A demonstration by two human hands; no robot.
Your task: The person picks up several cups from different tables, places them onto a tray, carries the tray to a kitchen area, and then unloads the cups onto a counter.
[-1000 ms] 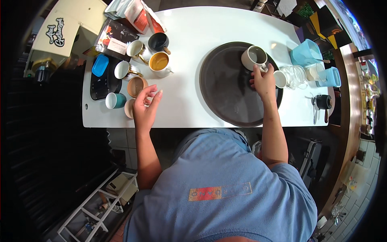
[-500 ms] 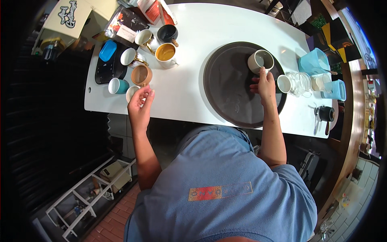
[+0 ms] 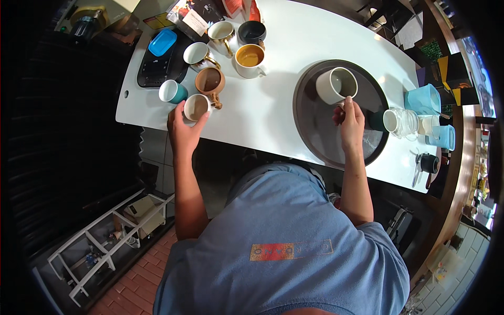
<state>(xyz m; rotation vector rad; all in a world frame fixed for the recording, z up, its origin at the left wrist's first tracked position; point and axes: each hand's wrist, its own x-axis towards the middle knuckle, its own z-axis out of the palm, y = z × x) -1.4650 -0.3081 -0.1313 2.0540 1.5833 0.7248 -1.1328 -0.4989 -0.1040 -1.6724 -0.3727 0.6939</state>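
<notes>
Thumb and fingers of the left hand (image 3: 185,130) are curved around the near side of a small pale cup (image 3: 197,108) on the left part of the white table (image 3: 278,105); whether it is firmly gripped cannot be told. By the right hand (image 3: 350,124), a cream mug (image 3: 328,86) is pinched at its handle between thumb and fingers, and is held tilted over the round dark tray (image 3: 320,128) on the right; whether its base is touching the tray cannot be told. Just beyond the pale cup, a brown cup (image 3: 210,80) is placed with its handle pointed to the near right, and a teal cup (image 3: 181,94) is seen to its left. Farther off, two gold-handled mugs (image 3: 221,34), a white mug with a yellow interior (image 3: 245,70) and a dark cup (image 3: 252,32) are grouped. At the far left, a blue lid-like piece (image 3: 163,42) is set on a flat black device (image 3: 157,71). To the right of the tray, clear glassware (image 3: 407,123) and two light-blue containers (image 3: 422,100) are seen.
</notes>
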